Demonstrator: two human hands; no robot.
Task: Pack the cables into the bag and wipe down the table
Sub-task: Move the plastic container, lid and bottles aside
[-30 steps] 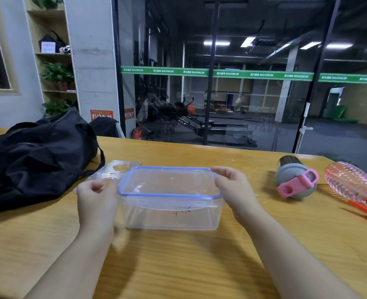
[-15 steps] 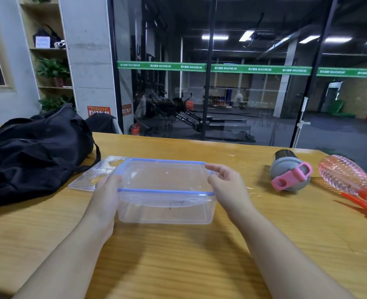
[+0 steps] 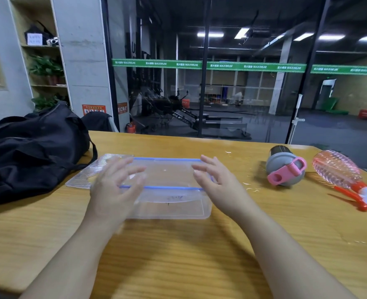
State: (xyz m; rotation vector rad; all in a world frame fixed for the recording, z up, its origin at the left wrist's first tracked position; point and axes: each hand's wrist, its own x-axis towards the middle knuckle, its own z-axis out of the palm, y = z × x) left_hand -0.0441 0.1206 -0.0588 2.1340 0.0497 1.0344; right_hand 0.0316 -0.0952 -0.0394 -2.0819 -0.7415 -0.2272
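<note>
Bag: black bag [image 3: 33,147] lies slumped on the table at about 10 o'clock from the person, its top looking closed; whether any cables are inside cannot be told.
Table: wooden table [image 3: 178,255] carries small pale flecks near 1 o'clock and shows no cloth on it, so the wipe-down appears not yet started.
Container: clear plastic container [image 3: 174,203] with a blue-rimmed lid sits at 12 o'clock, straight ahead between the two hands, and looks empty apart from a faint dark mark on its near side.
Ribbed tray: transparent ribbed tray [image 3: 85,178] lies flat at 11 o'clock, between bag and container, partly under the container.
Spray bottle: pink spray bottle [image 3: 338,171] lies on its side at 2 o'clock.
Shaker: grey shaker [image 3: 286,167] with a pink strap lies tipped over at 1 o'clock, just beside the spray bottle.
Left hand: left hand [image 3: 115,186], fingers spread wide, hovers over the container's left end, holding nothing; blurred.
Right hand: right hand [image 3: 217,182], fingers loosely spread, at the right end, grasping nothing.
Cables: none visible anywhere.
Progress: judged early; packing unconfirmed, wiping left.
</note>
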